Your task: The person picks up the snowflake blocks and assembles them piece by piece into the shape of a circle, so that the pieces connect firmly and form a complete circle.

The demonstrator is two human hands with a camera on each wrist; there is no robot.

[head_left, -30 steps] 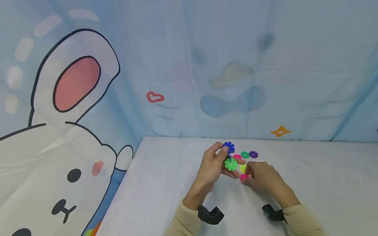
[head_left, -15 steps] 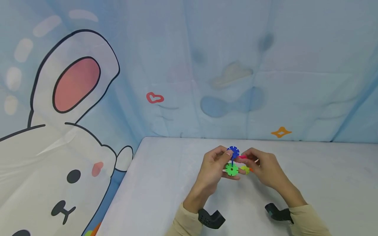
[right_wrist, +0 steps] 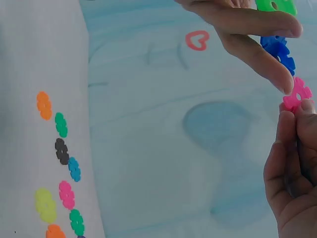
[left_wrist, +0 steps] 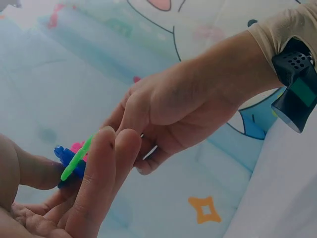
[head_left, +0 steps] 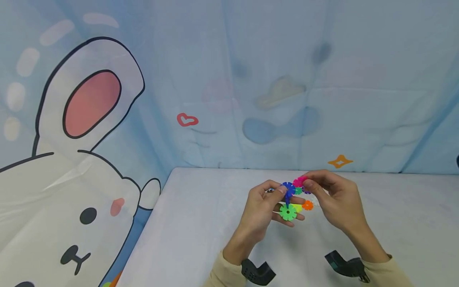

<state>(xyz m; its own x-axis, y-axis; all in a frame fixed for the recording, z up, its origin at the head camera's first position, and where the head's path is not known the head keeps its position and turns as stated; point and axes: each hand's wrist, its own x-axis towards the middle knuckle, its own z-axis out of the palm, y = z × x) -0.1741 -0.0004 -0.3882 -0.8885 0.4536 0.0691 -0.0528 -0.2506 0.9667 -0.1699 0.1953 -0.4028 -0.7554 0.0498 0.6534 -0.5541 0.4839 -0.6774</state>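
Note:
My left hand (head_left: 259,209) pinches a small chain of notched plastic discs between thumb and fingers. The chain has a blue disc (head_left: 288,188) on top, another blue disc (right_wrist: 285,63) set at an angle to it, and a light green disc (head_left: 288,212) at the bottom. Thumb and fingertips of my right hand (head_left: 338,201) pinch a pink notched disc (right_wrist: 297,94). Its edge is right at the blue end of the chain, both held up over the table. The left wrist view shows the green disc edge-on, with the pink one mostly hidden behind the blue.
On the white table (head_left: 201,223) beyond the hands lie loose notched discs, among them an orange disc (head_left: 307,205) and a yellow disc (right_wrist: 45,205). A black disc (right_wrist: 62,151) and several more form a row near the table's edge. A printed cloth (head_left: 215,79) hangs behind.
My right hand has picked up the pink disc from near the table and raised it to the blue disc. My left hand has shifted slightly right and down with the chain.

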